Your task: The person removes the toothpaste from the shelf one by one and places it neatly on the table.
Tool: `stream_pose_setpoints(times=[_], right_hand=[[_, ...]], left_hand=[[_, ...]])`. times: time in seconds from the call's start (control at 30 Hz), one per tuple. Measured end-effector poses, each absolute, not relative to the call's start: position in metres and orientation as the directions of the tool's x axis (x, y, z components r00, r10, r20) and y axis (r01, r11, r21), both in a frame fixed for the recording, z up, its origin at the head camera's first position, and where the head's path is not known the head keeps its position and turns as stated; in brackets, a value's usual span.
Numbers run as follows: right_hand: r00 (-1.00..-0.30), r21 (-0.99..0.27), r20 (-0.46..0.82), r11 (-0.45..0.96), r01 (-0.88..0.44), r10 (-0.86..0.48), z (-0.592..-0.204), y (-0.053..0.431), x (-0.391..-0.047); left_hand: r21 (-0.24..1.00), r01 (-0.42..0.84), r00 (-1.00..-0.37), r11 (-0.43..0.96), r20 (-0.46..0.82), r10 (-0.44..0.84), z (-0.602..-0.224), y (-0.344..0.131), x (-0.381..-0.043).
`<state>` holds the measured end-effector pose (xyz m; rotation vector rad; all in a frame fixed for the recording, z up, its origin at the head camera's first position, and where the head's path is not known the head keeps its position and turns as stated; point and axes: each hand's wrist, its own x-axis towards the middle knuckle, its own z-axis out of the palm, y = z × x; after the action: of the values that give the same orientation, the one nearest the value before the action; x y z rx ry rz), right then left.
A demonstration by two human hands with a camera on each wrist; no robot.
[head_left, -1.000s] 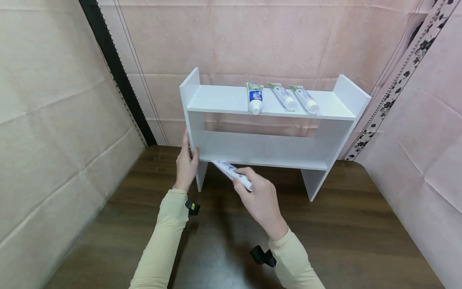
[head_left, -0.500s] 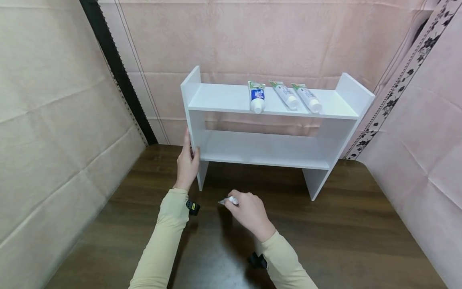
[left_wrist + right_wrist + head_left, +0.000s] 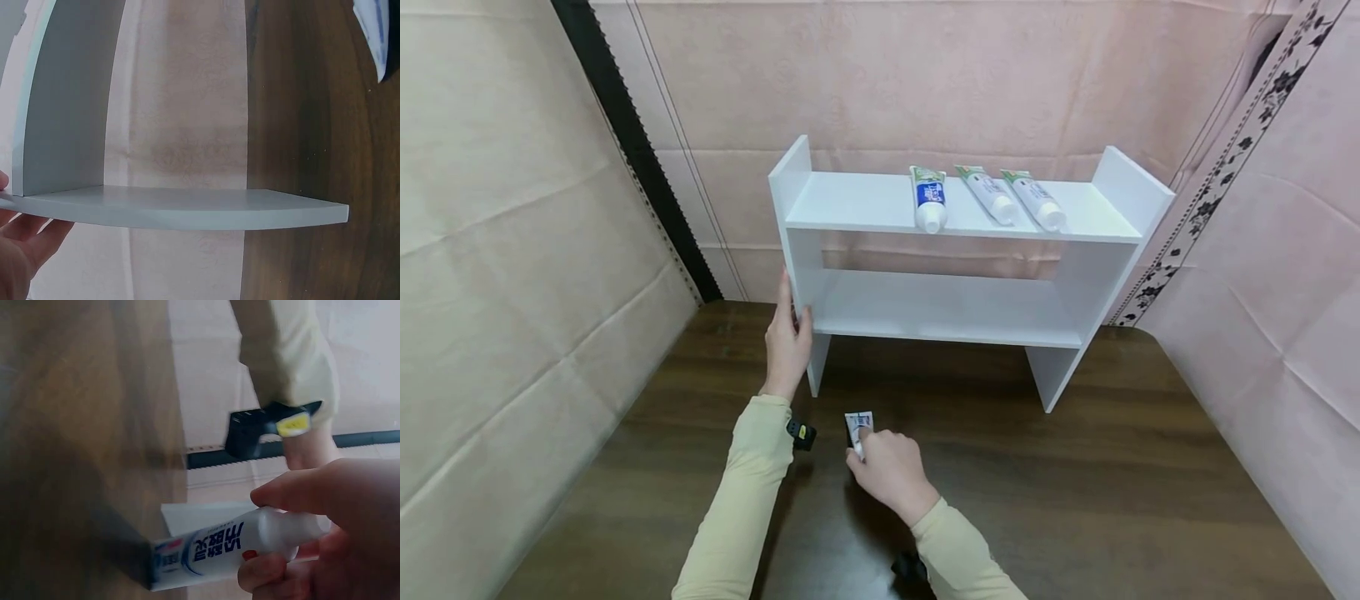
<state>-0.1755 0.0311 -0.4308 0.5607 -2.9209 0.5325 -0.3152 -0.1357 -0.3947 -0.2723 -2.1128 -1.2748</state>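
My left hand (image 3: 786, 350) grips the left side panel of a white two-tier shelf (image 3: 947, 310). In the left wrist view, fingers (image 3: 40, 244) lie against one face of that panel. Over the table in front of the shelf, my right hand (image 3: 891, 473) holds a white toothpaste tube (image 3: 856, 425). The right wrist view shows thumb and fingers pinching the toothpaste tube (image 3: 215, 555) near its white cap, its flat end pointing away from the palm. On the upper board lie three tubes: a blue-labelled one (image 3: 930, 198) and two paler ones (image 3: 988, 197), caps facing me.
The shelf stands on a dark brown wooden table (image 3: 1112, 483). Pale cloth hangs behind (image 3: 955, 83) and along both sides, with a black strip (image 3: 640, 150) at the left corner. Each wrist wears a small black camera.
My right hand has drawn the toothpaste tube back from under the lower board, down and towards me, and turned it so its flat end points to the shelf. My left hand stays put.
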Motion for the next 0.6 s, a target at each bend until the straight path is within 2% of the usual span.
stream_pose_setpoints(times=[0.4,0.6], right_hand=[[-0.938,-0.279,0.075,0.896,-0.345,-0.338,-0.454,0.014,-0.171],[-0.927,-0.22,0.055,0.901,-0.374,-0.372,-0.466,0.007,-0.165]], left_hand=[[0.721,0.486,-0.769,0.493,0.621,-0.15,-0.393,-0.133,-0.313],[0.729,0.477,-0.776,0.491,0.611,-0.154,-0.393,-0.133,-0.313]])
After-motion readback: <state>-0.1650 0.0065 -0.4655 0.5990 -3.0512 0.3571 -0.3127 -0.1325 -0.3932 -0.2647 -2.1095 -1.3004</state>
